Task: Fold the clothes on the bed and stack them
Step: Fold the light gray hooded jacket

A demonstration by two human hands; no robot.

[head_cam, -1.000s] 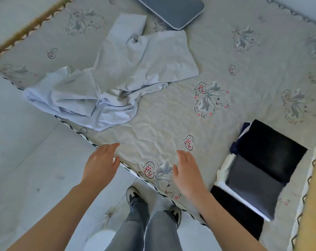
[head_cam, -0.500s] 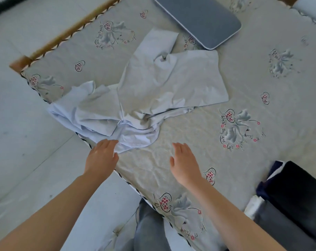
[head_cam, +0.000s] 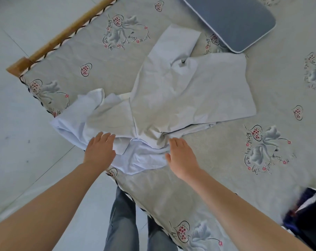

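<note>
A crumpled light-blue garment [head_cam: 180, 98] is spread out unfolded near the bed [head_cam: 226, 178] corner, one end hung over the bed's edge. The left hand [head_cam: 100, 149] and right hand [head_cam: 182, 158] are laid flat at its near hem, fingers straight, nothing gripped. Beyond the garment a grey pad [head_cam: 231, 20] is seen; dark folded clothes [head_cam: 307, 214] are stacked well to its right.
</note>
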